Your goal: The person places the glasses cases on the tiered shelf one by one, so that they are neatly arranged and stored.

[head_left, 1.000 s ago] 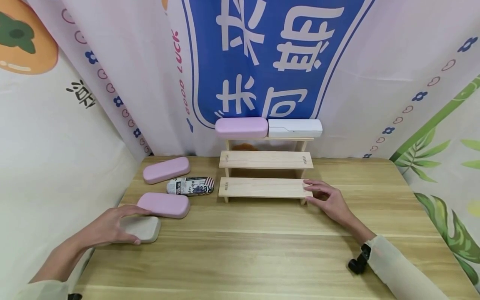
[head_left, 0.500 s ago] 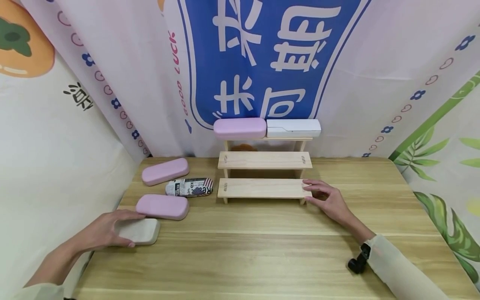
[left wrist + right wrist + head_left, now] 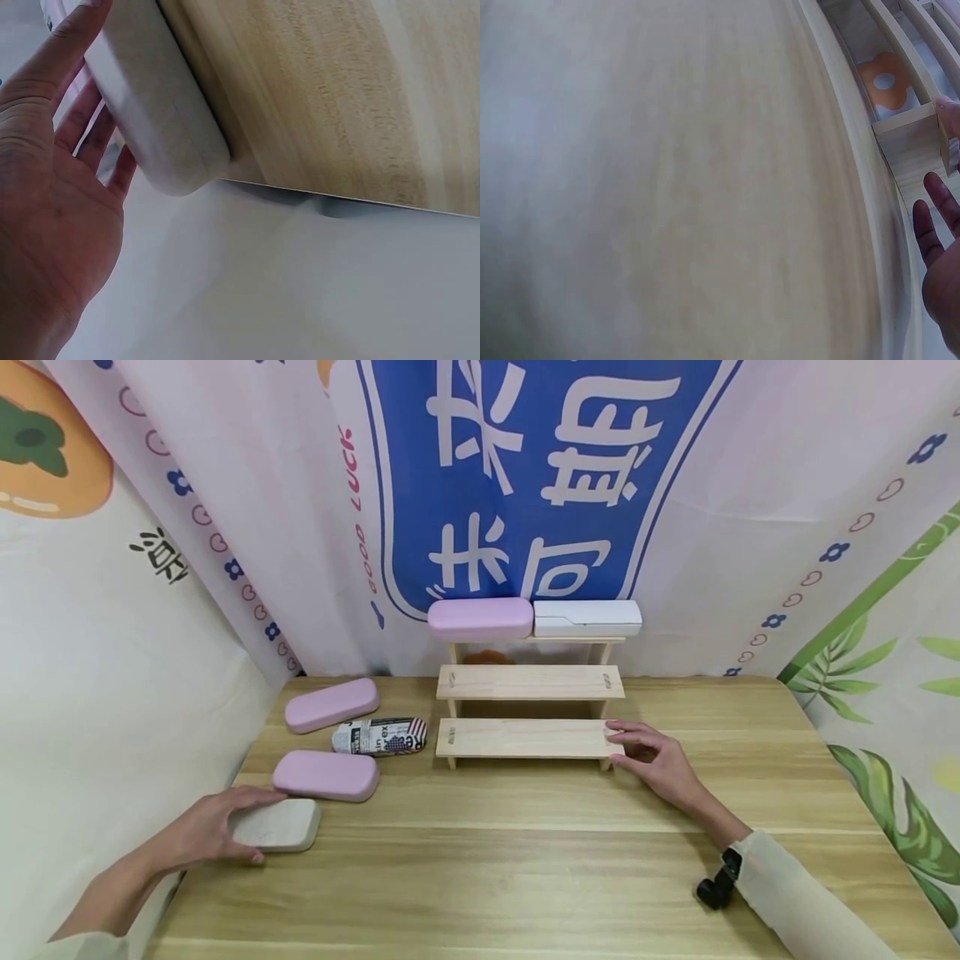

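Observation:
In the head view, my left hand (image 3: 206,831) spans a pale grey glasses case (image 3: 277,825) at the table's left edge, thumb along its front side and fingers along its back. The left wrist view shows fingers (image 3: 86,124) partly hidden beyond that case (image 3: 161,105). A pink glasses case (image 3: 326,775) lies just behind it. My right hand (image 3: 663,768) holds the right end of the lowest board of a wooden tiered stand (image 3: 528,739), thumb in front and index finger on top. In the right wrist view, part of the right hand (image 3: 945,247) shows beside the stand's end.
Another pink case (image 3: 332,705) and a newsprint-patterned case (image 3: 380,737) lie left of the stand. On its top tier are a pink case (image 3: 480,618) and a white case (image 3: 587,618). A printed curtain (image 3: 300,527) hangs behind the wooden table (image 3: 480,877).
My left hand has slid slightly left along the grey glasses case, which has stayed in about the same place. My right hand keeps its place at the stand's end.

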Motion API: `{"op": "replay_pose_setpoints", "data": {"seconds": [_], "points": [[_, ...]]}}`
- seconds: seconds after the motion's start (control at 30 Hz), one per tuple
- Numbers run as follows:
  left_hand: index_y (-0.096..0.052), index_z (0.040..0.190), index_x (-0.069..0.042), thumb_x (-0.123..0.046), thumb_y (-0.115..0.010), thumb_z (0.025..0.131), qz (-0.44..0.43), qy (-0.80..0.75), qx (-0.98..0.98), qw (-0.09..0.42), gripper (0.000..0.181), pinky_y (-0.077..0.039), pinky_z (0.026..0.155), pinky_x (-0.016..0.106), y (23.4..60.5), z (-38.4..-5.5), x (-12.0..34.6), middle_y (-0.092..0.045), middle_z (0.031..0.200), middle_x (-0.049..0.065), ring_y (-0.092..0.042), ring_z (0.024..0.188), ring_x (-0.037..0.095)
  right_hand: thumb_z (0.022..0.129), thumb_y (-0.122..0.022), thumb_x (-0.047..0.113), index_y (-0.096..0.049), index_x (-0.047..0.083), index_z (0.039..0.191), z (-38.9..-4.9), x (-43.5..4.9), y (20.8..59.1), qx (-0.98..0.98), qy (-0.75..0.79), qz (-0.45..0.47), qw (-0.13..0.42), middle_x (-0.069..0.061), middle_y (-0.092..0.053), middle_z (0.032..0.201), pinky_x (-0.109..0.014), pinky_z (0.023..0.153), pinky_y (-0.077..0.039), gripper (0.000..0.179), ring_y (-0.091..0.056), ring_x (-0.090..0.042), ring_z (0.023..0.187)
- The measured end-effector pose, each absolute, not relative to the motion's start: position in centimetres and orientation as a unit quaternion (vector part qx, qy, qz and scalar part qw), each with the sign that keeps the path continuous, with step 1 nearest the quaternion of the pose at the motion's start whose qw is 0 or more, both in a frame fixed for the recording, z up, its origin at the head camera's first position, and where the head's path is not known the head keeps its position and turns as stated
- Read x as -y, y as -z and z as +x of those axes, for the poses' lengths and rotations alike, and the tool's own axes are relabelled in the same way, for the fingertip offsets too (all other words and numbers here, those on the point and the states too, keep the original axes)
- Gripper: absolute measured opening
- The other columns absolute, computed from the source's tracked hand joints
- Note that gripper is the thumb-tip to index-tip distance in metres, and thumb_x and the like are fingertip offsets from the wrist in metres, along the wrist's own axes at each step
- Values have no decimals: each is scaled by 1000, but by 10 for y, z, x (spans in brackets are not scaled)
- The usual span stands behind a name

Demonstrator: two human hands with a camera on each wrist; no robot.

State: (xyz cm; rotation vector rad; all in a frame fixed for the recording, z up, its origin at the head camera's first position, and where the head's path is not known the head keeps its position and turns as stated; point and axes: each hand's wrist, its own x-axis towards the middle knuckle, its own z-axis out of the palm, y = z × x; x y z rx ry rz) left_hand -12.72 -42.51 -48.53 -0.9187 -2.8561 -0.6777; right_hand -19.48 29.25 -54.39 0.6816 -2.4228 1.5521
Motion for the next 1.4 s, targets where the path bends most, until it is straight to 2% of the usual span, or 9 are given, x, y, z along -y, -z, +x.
{"op": "replay_pose_setpoints", "data": {"seconds": [0.27,0.6,0.9,1.2,1.4], "points": [[-73,129,-9,-32,-106,51,-308,235,921,47,87,-37,92,3,490,-127,425,-74,120,16,-59,114,-4,90,-83,0,-79,11,122,-194,-292,543,817,-521,228,92,-13,-67,143,-18,93,-53,34,-57,-9,136],[-75,123,-9,-23,-106,50,-304,245,919,55,81,-37,90,3,493,-128,425,-76,117,10,-60,111,-4,89,-83,0,-79,11,123,-195,-293,544,816,-524,229,90,-11,-67,143,-19,93,-54,35,-57,-8,136],[-76,124,-8,-25,-106,51,-315,233,918,61,81,-37,93,2,489,-126,424,-77,116,8,-63,111,0,90,-82,-1,-79,11,122,-195,-291,543,816,-523,230,92,-12,-67,142,-19,92,-54,34,-58,-8,134],[-76,125,-13,-30,-105,53,-310,215,924,60,79,-41,85,6,480,-123,417,-77,114,3,-64,105,1,90,-82,0,-79,9,123,-194,-292,542,819,-519,228,92,-13,-67,142,-19,91,-55,34,-58,-5,134],[-76,125,-15,-33,-105,54,-311,215,924,61,78,-43,84,8,472,-122,410,-77,114,2,-64,104,2,90,-84,4,-79,14,123,-194,-293,542,820,-524,217,79,-8,-67,143,-20,94,-54,35,-57,-4,136]]}}
